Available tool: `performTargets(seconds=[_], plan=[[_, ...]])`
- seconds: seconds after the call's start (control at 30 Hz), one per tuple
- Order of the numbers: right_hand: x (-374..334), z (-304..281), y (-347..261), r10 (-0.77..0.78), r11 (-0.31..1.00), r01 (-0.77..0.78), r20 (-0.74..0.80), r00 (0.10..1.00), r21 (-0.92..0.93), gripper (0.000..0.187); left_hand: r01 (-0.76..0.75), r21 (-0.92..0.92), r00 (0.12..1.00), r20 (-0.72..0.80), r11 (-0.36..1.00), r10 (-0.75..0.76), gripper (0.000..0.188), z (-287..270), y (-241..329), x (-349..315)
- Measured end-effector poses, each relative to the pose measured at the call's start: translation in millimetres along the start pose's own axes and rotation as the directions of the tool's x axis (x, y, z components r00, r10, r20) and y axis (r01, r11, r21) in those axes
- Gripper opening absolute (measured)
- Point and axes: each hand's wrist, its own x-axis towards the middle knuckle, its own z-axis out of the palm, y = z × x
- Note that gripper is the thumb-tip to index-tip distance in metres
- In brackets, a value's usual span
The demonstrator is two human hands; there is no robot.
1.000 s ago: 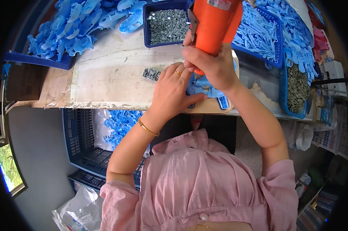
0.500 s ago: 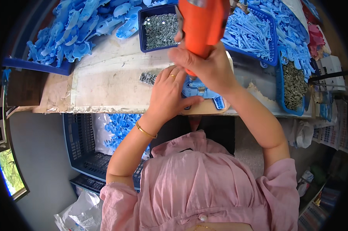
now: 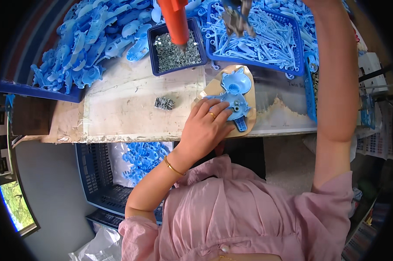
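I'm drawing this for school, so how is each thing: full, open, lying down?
Left grip: fingers spread on the blue piece.
Blue piece: lying on the tan board, partly covered.
Red tool: tip pointing down; can't tell if running.
Dark blue tub: open, filled with tiny metal pieces.
Blue basket: open, heaped with blue plastic sticks.
Under-table crate: open, holding blue parts.
Small grey pile: sitting on the table.
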Motion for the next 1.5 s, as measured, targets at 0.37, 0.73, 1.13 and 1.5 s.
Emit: performTargets(seconds=[0.37, 0.73, 1.13, 1.5], plan=[[-85.0, 34.4, -4.6, 0.143, 0.667, -0.059, -0.051, 0.988, 0.743, 0.058, -0.036, 0.031, 0.999, 0.022, 0.999, 0.035, 0.027, 11.1, -0.1, 10.7], [-107.1, 71.1, 12.6, 0.124, 0.638, 0.084, -0.21, 0.97, 0.766, 0.043, -0.043, 0.063, 0.998, -0.031, 0.997, 0.045, 0.026, 14.1, 1.6, 6.5], [-40.7, 15.9, 18.2, -0.217, 0.804, 0.42, -0.45, 0.867, 0.422, 0.045, -0.048, 0.067, 0.999, 0.012, 0.997, 0.047, 0.018, 0.1, 9.9, 12.7], [-164.1, -34.3, 204.3, 0.11, 0.896, -0.3, -0.49, 0.865, -0.328, 0.032, 0.471, -0.003, 0.752, 0.524, 0.882, -0.4, 0.025, -222.2, 33.2, -54.5]])
